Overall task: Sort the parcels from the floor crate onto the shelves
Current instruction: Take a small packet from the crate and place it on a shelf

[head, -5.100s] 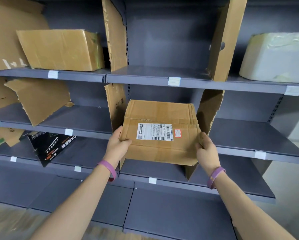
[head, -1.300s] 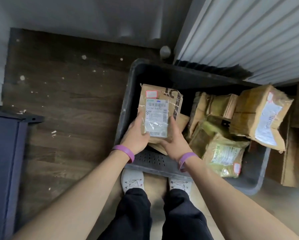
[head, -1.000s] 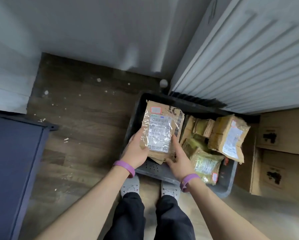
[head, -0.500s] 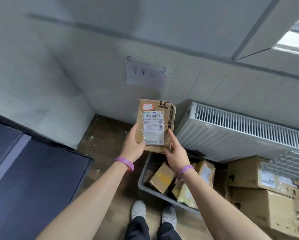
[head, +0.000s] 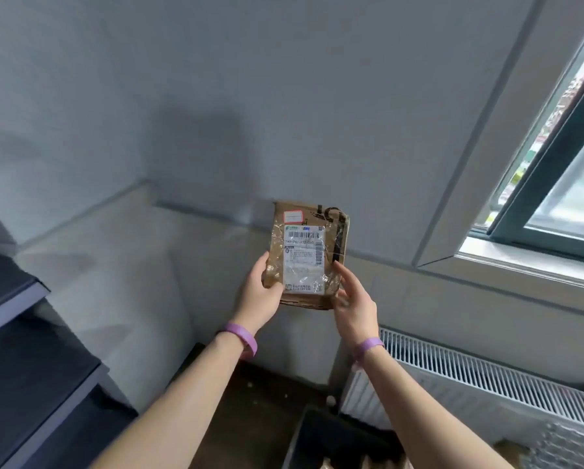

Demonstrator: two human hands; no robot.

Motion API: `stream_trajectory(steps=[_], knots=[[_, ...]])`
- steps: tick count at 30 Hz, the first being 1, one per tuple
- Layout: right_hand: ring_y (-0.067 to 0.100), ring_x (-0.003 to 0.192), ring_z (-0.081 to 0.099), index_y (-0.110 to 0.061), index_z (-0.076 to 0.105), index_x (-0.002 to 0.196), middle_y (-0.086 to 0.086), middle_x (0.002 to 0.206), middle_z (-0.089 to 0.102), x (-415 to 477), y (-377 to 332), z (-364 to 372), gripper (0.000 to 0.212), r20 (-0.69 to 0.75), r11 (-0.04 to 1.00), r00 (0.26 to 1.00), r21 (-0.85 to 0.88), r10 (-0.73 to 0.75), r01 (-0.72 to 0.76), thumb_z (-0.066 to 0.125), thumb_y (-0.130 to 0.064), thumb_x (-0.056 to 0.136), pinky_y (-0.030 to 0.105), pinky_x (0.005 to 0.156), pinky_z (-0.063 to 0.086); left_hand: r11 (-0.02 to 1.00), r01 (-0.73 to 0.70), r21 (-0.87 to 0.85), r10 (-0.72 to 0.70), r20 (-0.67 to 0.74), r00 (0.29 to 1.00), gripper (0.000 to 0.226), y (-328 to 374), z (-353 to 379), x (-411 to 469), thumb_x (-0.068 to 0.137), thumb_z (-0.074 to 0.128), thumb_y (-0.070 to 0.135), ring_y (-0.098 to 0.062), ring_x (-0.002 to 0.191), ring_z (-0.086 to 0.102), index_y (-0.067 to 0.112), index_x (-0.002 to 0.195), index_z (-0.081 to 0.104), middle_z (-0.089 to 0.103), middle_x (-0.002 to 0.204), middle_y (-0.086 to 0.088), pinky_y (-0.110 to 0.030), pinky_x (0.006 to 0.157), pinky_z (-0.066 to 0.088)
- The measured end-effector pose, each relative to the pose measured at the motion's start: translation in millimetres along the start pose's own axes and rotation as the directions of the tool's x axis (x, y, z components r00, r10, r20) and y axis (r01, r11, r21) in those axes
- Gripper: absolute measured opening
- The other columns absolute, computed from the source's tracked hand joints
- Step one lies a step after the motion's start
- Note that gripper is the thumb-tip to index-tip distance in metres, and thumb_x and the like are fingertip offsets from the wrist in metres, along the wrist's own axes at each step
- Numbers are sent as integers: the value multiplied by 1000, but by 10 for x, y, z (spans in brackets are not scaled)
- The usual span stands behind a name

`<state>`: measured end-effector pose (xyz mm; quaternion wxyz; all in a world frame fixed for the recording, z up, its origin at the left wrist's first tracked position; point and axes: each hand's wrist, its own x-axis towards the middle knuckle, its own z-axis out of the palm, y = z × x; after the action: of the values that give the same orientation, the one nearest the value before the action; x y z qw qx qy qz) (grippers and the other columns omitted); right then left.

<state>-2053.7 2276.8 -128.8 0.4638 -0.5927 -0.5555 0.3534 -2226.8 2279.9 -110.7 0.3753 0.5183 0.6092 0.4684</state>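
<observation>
**Parcel up in the air, both hands on it**

Grey wall (head: 283, 96) fills most of our view, with a dark blue metal shelf unit (head: 19, 333) at far left. Our left hand (head: 261, 292) grips the flat brown cardboard parcel (head: 305, 255) by its left edge, thumb on the front. It's upright in mid-air, label facing us. Our right hand (head: 353, 304) pinches its lower right corner. Down below is the dark plastic crate (head: 317, 438), then a white ribbed radiator (head: 486, 377) and a window (head: 554, 164).

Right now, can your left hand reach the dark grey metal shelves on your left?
Probably not yet. The left hand grips the flat brown cardboard parcel, and the dark grey metal shelves sit well off to its left. Nothing blocks the way, so swinging left looks feasible.
</observation>
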Motion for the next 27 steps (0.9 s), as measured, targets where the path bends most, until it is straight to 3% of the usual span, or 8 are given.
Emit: stream_trajectory(steps=[7, 12, 17, 20, 23, 27], knots=[[-23, 92, 55, -46, 56, 125, -27, 110, 63, 21, -394, -100, 72, -21, 995, 995, 30, -97, 98, 49, 10, 81, -2, 81, 40, 993, -111, -35, 109, -72, 991, 62, 306, -161, -123, 82, 50, 5, -8, 110, 60, 39, 134, 42, 59, 125, 16, -32, 100, 46], [0, 103, 62, -44, 58, 125, -18, 114, 67, -32, -470, -22, 70, 1, 992, 993, 46, -122, 122, 52, 10, 81, 23, 95, 49, 993, -118, -19, 115, -114, 987, 62, 340, -297, -214, 84, 50, 3, -7, 113, 58, 30, 139, 40, 56, 129, 14, -28, 101, 43], [-10, 98, 60, -44, 58, 125, -18, 112, 67, -84, -549, 106, 72, 35, 988, 988, 51, -149, 147, 51, 11, 81, 1, 77, 43, 993, -116, -4, 114, -170, 979, 62, 313, -450, -321, 86, 51, 2, -7, 116, 56, 25, 142, 37, 55, 132, 11, -30, 104, 42], [-15, 90, 59, -48, 57, 123, -22, 107, 66, -121, -647, 263, 72, 110, 984, 979, 56, -174, 169, 50, 10, 82, 4, 76, 45, 996, -84, 4, 82, -245, 966, 63, 270, -635, -475, 87, 50, 3, -9, 119, 54, 26, 144, 34, 51, 135, 11, -33, 106, 41], [-6, 93, 62, -54, 55, 122, -23, 102, 66, -253, -779, 527, 69, 238, 976, 947, 71, -217, 206, 53, 4, 85, 16, 83, 49, 999, -52, -7, 47, -345, 937, 61, 201, -925, -766, 89, 49, 5, -7, 119, 54, 31, 142, 35, 52, 133, 17, -33, 105, 43], [5, 101, 61, -61, 53, 117, -19, 103, 65, -615, -896, 939, 72, 464, 959, 839, 132, -283, 250, 56, 2, 82, 25, 90, 50, 999, 25, -45, -45, -535, 843, 61, 56, -1270, -1366, 89, 49, 5, 1, 110, 57, 45, 134, 38, 49, 113, 40, -18, 91, 48]])
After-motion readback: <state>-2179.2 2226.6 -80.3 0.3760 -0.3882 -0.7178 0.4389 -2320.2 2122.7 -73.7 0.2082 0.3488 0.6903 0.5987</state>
